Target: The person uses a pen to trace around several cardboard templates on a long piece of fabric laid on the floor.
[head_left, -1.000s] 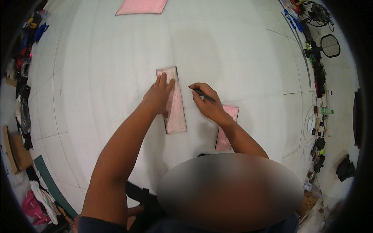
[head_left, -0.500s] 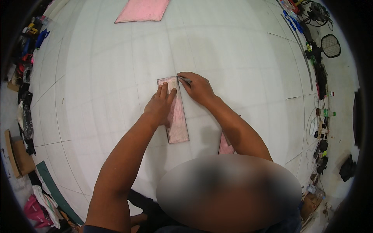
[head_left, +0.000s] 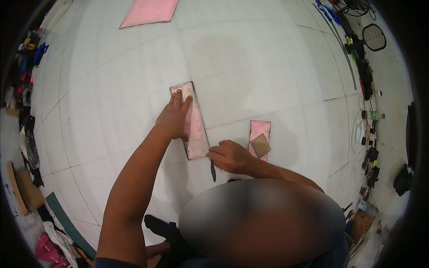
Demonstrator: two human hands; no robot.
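Note:
A long, pale pink rectangular piece [head_left: 196, 140] with dark edges lies on a large thin white sheet [head_left: 111, 111]. My left hand [head_left: 172, 117] presses flat on its upper part, fingers spread. At the piece's near right corner is my right hand [head_left: 230, 157], its fingers pinched round a slim dark pen-like tool [head_left: 213, 172]. The tool's handle points back toward me; its tip is hidden by the fingers. To the right of that hand, a smaller pink rectangle [head_left: 259, 128] lies beneath a brown square piece [head_left: 261, 146].
A larger pink piece [head_left: 149, 12] lies at the far edge. Clutter lines both sides, with bottles [head_left: 373, 115] and a racket-shaped thing [head_left: 374, 37] on the right. A green strip [head_left: 67, 221] and a cardboard piece [head_left: 24, 190] are at left.
My right hand has moved from the long piece's far right corner to its near right corner, uncovering the small pink rectangle and brown square. My left hand stays on the piece.

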